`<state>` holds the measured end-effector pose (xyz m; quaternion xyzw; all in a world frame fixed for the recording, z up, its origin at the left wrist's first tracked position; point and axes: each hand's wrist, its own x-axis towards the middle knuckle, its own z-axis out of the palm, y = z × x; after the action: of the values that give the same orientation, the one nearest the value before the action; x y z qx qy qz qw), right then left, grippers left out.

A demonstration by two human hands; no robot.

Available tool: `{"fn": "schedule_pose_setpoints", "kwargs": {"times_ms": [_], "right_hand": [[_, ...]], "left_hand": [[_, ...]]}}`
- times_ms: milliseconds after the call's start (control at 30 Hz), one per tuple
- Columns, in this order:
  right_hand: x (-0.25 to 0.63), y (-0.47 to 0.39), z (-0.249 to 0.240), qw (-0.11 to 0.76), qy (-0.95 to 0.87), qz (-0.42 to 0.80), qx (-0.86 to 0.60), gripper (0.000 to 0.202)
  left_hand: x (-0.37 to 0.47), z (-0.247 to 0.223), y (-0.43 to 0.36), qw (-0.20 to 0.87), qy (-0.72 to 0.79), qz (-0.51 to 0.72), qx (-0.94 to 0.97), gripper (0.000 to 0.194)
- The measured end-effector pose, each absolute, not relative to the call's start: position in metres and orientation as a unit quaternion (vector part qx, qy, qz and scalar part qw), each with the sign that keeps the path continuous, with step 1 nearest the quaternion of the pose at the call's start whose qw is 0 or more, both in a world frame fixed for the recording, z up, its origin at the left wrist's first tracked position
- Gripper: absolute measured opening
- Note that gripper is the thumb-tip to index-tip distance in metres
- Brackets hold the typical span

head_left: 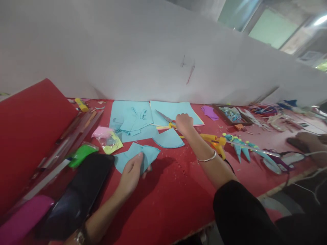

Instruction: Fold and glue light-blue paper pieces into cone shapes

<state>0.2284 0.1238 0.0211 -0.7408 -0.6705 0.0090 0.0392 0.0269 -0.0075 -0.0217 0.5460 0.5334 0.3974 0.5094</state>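
My left hand (pixel 133 170) pinches a folded light-blue piece of paper (pixel 150 156) between the thumb and fingers, just above the red tabletop. More blue paper lies against it on the left. Farther out, my right hand (pixel 184 124) is closed around the handle end of a pair of scissors (pixel 165 116). Their blades point left over blue sheets (pixel 176 108), and the fingers hide most of the handles. Between the hands lies a fan-shaped blue paper piece (pixel 169 139). A yellow glue gun (pixel 212 139) rests right of my right forearm.
Blue offcuts (pixel 135 120) lie at the back. On the left are a black pouch (pixel 79 194), a green packet (pixel 83 153) and rulers. A tray of scraps (pixel 232 115) and a decorated blue paper strip (pixel 242 149) sit to the right, near another person's hand (pixel 310 141). A white wall (pixel 127 51) stands behind.
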Motion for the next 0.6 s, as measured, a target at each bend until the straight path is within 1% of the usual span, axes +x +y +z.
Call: {"fn": "schedule_pose_setpoints", "kwargs": {"times_ms": [67, 100, 167, 267, 467, 600], "right_hand": [[0.234, 0.131, 0.009, 0.021, -0.66, 0.041, -0.75, 0.015], [0.237, 0.134, 0.003, 0.014, -0.658, 0.057, -0.751, 0.015], [0.244, 0.136, -0.006, 0.007, -0.656, 0.081, -0.75, 0.023], [0.251, 0.135, -0.012, 0.021, -0.66, 0.101, -0.744, 0.03], [0.252, 0.128, -0.011, 0.103, -0.682, 0.121, -0.714, 0.032], [0.249, 0.135, -0.003, 0.213, -0.666, 0.115, -0.705, 0.027]], "left_hand": [[0.027, -0.022, -0.008, 0.519, 0.526, 0.405, 0.538, 0.049], [0.027, -0.022, -0.008, 0.525, 0.522, 0.41, 0.533, 0.049], [0.028, -0.022, -0.008, 0.534, 0.516, 0.421, 0.521, 0.047], [0.029, -0.023, -0.008, 0.536, 0.509, 0.44, 0.511, 0.041], [0.027, -0.028, -0.005, 0.524, 0.483, 0.447, 0.541, 0.03], [0.025, -0.027, -0.005, 0.522, 0.477, 0.434, 0.558, 0.028]]}}
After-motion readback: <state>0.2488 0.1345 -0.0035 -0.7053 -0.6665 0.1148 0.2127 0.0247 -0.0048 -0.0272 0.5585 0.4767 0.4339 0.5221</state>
